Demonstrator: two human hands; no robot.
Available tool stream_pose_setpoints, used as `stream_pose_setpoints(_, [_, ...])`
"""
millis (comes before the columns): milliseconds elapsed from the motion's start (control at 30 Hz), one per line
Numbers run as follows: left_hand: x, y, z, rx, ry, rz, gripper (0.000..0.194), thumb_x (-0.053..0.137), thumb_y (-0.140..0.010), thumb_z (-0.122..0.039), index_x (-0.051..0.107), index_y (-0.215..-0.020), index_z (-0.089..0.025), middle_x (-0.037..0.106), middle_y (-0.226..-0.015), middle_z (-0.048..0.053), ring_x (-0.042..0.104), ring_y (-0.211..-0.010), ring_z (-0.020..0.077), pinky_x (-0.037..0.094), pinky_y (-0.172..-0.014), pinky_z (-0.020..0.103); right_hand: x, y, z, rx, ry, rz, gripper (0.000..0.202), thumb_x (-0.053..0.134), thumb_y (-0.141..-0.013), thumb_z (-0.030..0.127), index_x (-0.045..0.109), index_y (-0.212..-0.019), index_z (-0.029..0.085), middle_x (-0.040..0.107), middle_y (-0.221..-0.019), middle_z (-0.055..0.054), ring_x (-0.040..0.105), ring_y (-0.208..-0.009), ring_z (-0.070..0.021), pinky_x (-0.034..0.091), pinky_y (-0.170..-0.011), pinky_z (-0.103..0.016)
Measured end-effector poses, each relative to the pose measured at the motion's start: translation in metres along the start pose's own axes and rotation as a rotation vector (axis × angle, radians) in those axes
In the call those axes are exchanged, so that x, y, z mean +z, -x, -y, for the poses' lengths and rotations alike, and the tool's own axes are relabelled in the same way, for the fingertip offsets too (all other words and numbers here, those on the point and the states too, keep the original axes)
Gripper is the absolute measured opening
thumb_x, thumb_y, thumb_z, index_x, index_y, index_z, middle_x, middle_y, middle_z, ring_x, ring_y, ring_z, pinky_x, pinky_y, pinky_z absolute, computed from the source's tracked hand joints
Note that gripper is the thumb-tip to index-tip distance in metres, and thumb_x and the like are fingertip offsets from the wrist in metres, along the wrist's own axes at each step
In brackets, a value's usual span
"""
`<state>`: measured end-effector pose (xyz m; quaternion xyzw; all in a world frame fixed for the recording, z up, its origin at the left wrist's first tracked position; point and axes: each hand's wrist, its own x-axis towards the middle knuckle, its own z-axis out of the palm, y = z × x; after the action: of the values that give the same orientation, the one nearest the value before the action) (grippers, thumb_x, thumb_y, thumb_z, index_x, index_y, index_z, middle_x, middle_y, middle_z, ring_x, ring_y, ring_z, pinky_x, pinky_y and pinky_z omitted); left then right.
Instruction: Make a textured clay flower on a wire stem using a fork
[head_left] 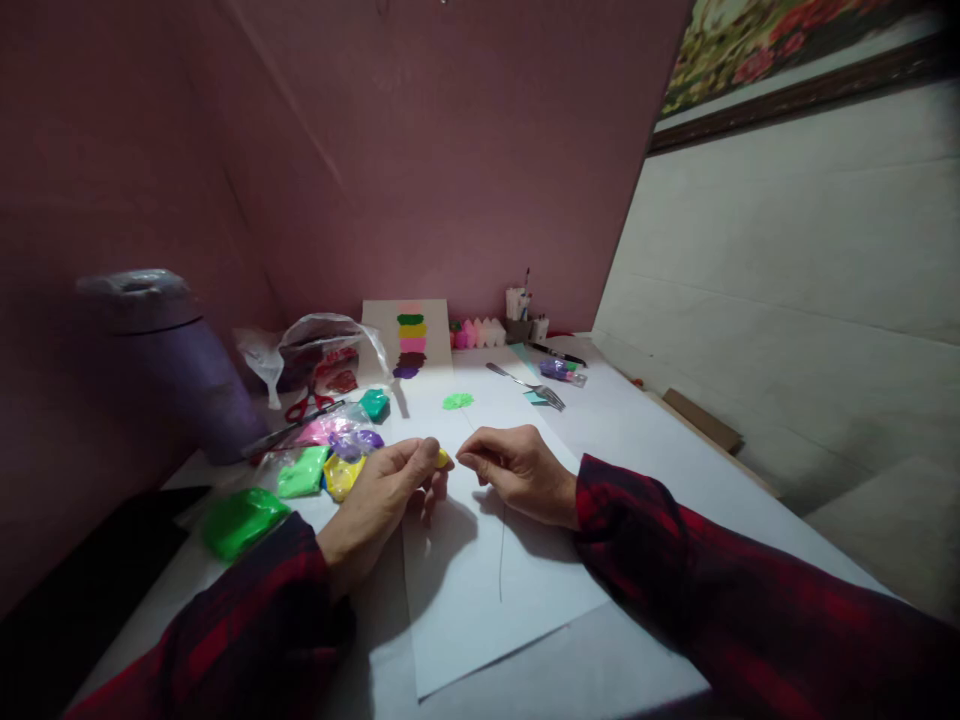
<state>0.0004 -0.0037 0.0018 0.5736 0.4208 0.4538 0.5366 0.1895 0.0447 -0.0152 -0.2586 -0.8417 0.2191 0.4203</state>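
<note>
A small yellow piece (442,458) is pinched between the thumb and finger of my left hand (397,480), above a white sheet of paper (472,640). Just to the right, my right hand (521,470) has its thumb and fingers pressed together; what they hold, if anything, is too small to tell. The two hands are close but apart. A thin dark wire or thread (501,560) shows below my right hand and runs down over the paper. Beyond the hands lies a flat bright green textured piece (458,401).
At the left stand a purple bottle (187,370) and coloured clay packets (244,522), with red-handled scissors (304,406) behind. A fork (529,384), a purple-green packet (561,373) and a pen (556,353) lie farther back. A colour-swatch card (381,335) leans at the rear.
</note>
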Motion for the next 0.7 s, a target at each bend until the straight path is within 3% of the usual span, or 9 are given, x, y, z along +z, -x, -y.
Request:
stream_pose_setpoints(267, [-0.0028,-0.0021,0.002,-0.041,0.059,-0.008,0.035,0.077,-0.074,-0.039,0.066,-0.094,-0.012,0.065,-0.075,0.001,0.052,-0.056,0.0074,0.041,-0.052,0.02,0.0006,0.0,-0.0005,0.001,-0.003,-0.005,0.013,0.06,-0.091,0.019,0.07,-0.084,0.014,0.06,-0.058,0.002,0.052,-0.052,-0.0092,0.042,-0.054,-0.021])
stream_pose_setpoints(433, [-0.0026,-0.0028,0.0016,-0.044,0.092,-0.026,0.043,0.086,-0.062,-0.035,0.059,-0.088,-0.015,0.061,-0.07,-0.002,0.053,-0.057,0.0096,0.043,-0.051,0.022,0.0009,0.0002,-0.001,-0.001,-0.004,-0.01,0.011,0.061,-0.09,0.017,0.07,-0.084,0.014,0.061,-0.058,0.002,0.052,-0.052,-0.0093,0.042,-0.054,-0.021])
stream_pose_setpoints(600, [-0.0021,-0.0018,0.0015,-0.011,0.013,-0.02,0.036,0.071,-0.08,-0.048,0.057,-0.079,-0.015,0.056,-0.064,-0.003,0.048,-0.052,0.0075,0.039,-0.051,0.021,0.0009,0.0003,-0.0001,0.004,-0.004,-0.004,0.012,0.06,-0.09,0.016,0.069,-0.082,0.014,0.061,-0.057,0.002,0.053,-0.052,-0.0092,0.042,-0.055,-0.021])
stream_pose_setpoints(700, [-0.0015,-0.0017,0.0019,0.002,-0.006,-0.002,0.042,0.06,-0.087,-0.053,0.059,-0.075,-0.014,0.057,-0.068,-0.001,0.048,-0.053,0.007,0.038,-0.05,0.021,0.0008,-0.0003,0.0005,0.002,-0.008,-0.001,0.011,0.06,-0.09,0.016,0.07,-0.084,0.014,0.061,-0.057,0.002,0.053,-0.052,-0.0095,0.042,-0.054,-0.021])
